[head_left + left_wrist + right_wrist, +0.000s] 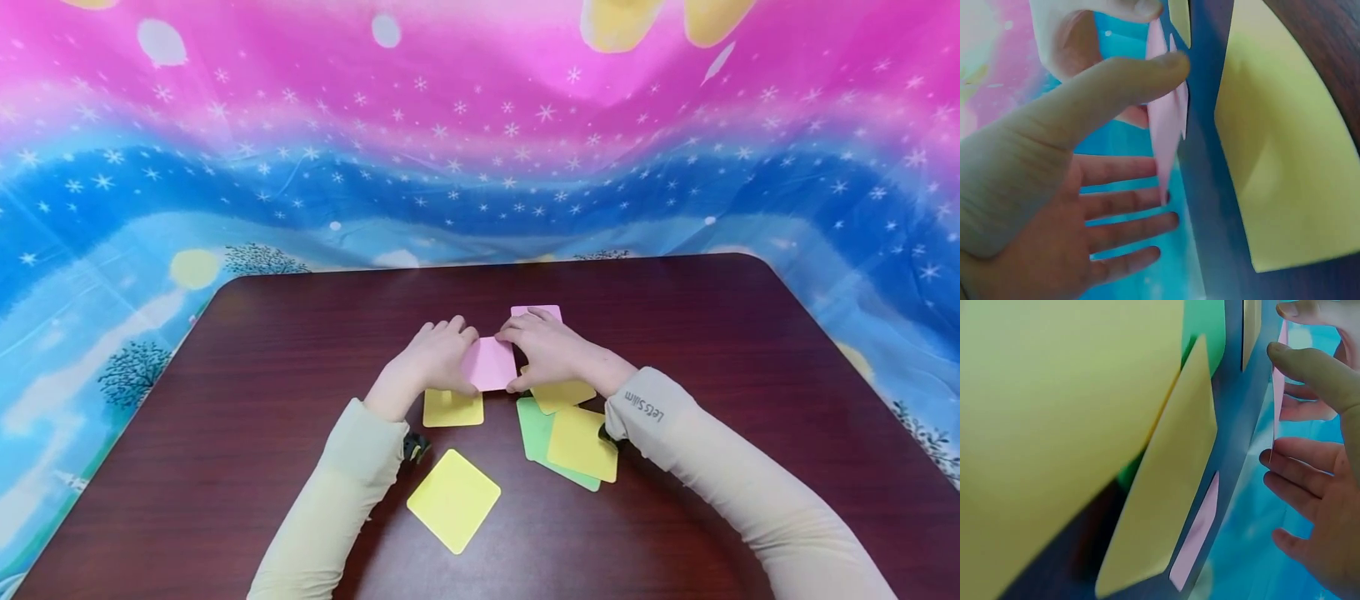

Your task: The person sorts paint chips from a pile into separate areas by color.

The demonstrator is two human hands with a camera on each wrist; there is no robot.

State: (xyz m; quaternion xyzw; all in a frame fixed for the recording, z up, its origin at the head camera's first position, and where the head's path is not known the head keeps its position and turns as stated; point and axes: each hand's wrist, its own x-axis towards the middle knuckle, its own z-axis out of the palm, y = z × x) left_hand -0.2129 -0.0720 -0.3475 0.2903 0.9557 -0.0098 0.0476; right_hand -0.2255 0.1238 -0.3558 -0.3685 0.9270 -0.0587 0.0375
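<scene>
A pink square card (491, 364) is held between both hands above the middle of the table. My left hand (433, 358) pinches its left side, thumb on the near edge and fingers at the far edge. From the right, my right hand (551, 346) grips the same card by its near and far edges. The left wrist view shows the pink card (1163, 119) nearly edge-on, with the left thumb (1129, 78) against it. A second pink card (536, 312) lies on the table behind the right hand, partly covered by it.
Below the left hand lies a yellow card (453, 410). Nearer the front is a yellow card (453, 502) turned like a diamond. Under the right forearm, a yellow card (583, 443) overlaps a green card (534, 429), with another yellow card (558, 395) behind. A printed cloth (480, 192) hangs beyond the table.
</scene>
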